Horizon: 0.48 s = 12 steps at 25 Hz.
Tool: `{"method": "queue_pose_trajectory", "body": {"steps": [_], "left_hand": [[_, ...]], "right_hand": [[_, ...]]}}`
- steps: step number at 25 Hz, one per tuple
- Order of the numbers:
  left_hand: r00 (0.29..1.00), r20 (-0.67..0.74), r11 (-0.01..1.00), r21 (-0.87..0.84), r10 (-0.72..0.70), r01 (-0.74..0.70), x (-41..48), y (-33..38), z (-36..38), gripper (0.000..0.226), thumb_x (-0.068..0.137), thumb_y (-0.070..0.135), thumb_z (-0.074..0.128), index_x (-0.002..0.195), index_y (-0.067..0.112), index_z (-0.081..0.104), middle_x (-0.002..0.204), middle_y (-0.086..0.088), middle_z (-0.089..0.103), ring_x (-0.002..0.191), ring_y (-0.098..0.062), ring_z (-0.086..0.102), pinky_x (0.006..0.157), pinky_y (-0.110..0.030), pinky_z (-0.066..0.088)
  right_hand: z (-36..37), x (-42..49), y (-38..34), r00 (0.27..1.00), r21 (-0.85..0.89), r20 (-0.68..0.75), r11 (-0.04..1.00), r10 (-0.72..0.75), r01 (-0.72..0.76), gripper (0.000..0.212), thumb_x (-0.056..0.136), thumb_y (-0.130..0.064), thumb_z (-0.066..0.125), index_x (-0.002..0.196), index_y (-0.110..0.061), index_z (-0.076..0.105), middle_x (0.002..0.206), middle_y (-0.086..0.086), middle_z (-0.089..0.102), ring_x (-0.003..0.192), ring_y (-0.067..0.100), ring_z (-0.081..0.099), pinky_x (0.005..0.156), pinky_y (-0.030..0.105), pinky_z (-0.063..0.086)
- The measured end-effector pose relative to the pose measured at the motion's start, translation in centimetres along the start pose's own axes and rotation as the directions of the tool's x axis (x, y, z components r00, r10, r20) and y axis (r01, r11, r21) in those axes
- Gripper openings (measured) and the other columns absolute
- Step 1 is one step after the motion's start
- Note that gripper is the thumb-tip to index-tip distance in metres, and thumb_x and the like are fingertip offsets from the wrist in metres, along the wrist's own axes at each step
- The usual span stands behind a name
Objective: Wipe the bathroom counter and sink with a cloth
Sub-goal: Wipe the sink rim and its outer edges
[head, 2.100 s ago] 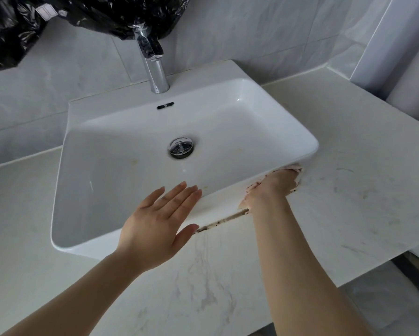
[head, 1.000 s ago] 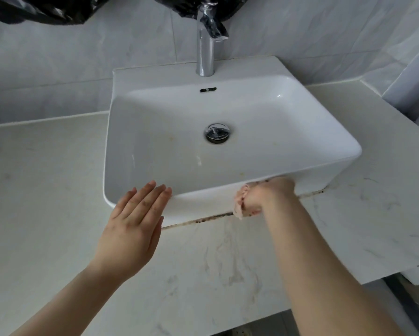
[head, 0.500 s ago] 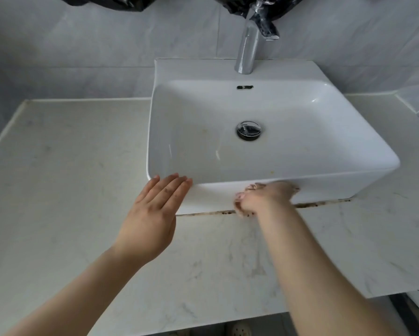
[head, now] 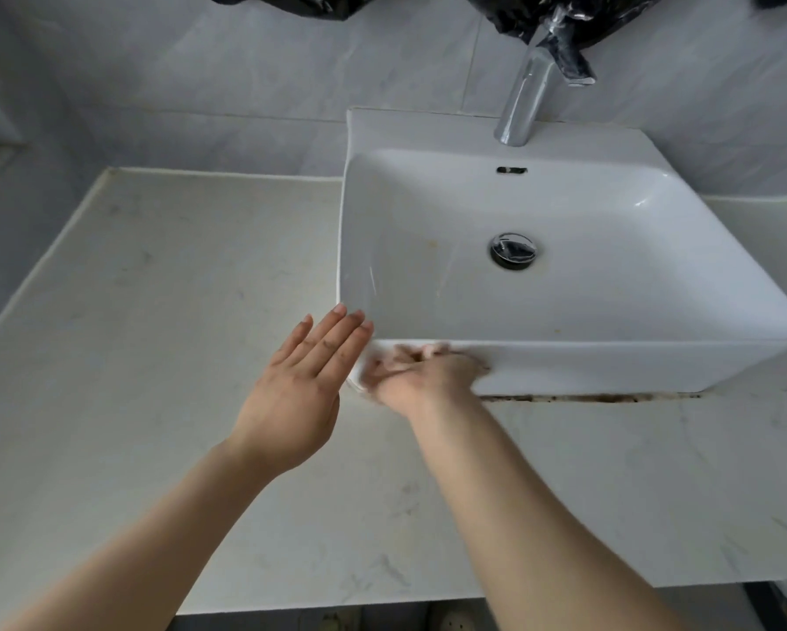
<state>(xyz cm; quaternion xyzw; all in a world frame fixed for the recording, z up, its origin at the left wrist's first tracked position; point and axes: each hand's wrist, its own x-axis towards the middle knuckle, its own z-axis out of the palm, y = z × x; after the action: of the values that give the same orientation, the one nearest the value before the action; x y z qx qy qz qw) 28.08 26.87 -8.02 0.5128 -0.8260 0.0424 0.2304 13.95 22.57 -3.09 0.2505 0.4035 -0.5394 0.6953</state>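
Against the sink [head: 564, 366] front, the blurred right hand [head: 423, 380] hides the cloth.

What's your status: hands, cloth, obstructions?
Left hand open beside sink corner. Right hand blurred against sink front, cloth not discernible. Dark grime line along sink base. Nothing in the way.

Left hand [head: 298, 393] flat, fingers straight; right hand [head: 421, 380] blurred, curled.

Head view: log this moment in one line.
left hand: open, flat by white ceramic sink corner | right hand: blurred at sink front, grip unclear | dark grime seam: right of it
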Motion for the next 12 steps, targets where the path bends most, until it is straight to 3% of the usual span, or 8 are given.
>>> {"method": "queue_pose_trajectory", "body": {"steps": [3, 5, 7, 9, 12], "left_hand": [[1.000, 0.007, 0.997, -0.075, -0.013, 0.014, -0.3, -0.8, -0.4, 0.063, 0.076, 0.002, 0.023, 0.137, 0.007, 0.036, 0.142, -0.009, 0.042, 0.136, -0.021, 0.026, 0.114, -0.034, 0.014], [0.997, -0.024, 0.978, -0.196, -0.074, 0.068, -0.6, -0.7, -0.7, 0.060, 0.077, 0.003, 0.024, 0.136, 0.009, 0.037, 0.140, -0.008, 0.043, 0.135, -0.020, 0.028, 0.113, -0.030, 0.017], [0.971, -0.078, 0.907, -0.379, -0.227, 0.182, -0.6, 0.3, -1.4, 0.051, 0.084, 0.012, 0.029, 0.133, 0.008, 0.045, 0.136, -0.007, 0.047, 0.133, -0.012, 0.031, 0.110, -0.017, 0.021], [0.919, -0.085, 0.792, -0.542, -0.386, 0.282, -0.4, 1.4, -2.8, 0.047, 0.091, 0.035, 0.034, 0.128, 0.012, 0.052, 0.131, 0.004, 0.050, 0.128, -0.001, 0.034, 0.103, -0.005, 0.022], [0.929, -0.088, 0.757, -0.610, -0.358, 0.234, 0.2, 2.3, -5.3, 0.056, 0.086, 0.066, 0.034, 0.121, 0.026, 0.054, 0.128, 0.016, 0.046, 0.125, 0.002, 0.036, 0.102, -0.008, 0.023]], "right_hand": [[0.3, 1.4, 1.6, 0.988, -0.047, -0.054, 0.988, 0.141, -0.144, 0.037, 0.091, -0.033, 0.019, 0.084, -0.012, 0.049, 0.098, 0.013, 0.056, 0.078, 0.021, 0.051, 0.067, 0.034, 0.042], [0.1, 1.2, 0.5, 0.981, -0.120, -0.083, 0.976, 0.175, -0.184, 0.026, 0.083, -0.028, 0.018, 0.084, -0.021, 0.044, 0.105, -0.002, 0.053, 0.077, 0.019, 0.042, 0.060, 0.038, 0.039], [-0.1, -0.2, -0.5, 0.989, -0.167, -0.006, 0.975, 0.151, -0.150, 0.033, 0.083, -0.012, 0.021, 0.070, -0.014, 0.050, 0.076, -0.004, 0.056, 0.066, 0.014, 0.035, 0.066, 0.033, 0.035], [0.0, -2.8, -0.9, 0.992, -0.290, 0.083, 0.955, 0.092, -0.064, 0.052, 0.094, -0.009, 0.022, 0.055, -0.002, 0.054, 0.050, 0.008, 0.052, 0.056, 0.014, 0.046, 0.064, 0.027, 0.036], [0.3, -5.8, 0.0, 0.938, -0.504, 0.282, 0.863, 0.200, -0.033, 0.063, 0.103, -0.030, 0.020, 0.063, 0.003, 0.057, 0.052, 0.018, 0.058, 0.056, 0.028, 0.062, 0.045, 0.027, 0.049]]}}
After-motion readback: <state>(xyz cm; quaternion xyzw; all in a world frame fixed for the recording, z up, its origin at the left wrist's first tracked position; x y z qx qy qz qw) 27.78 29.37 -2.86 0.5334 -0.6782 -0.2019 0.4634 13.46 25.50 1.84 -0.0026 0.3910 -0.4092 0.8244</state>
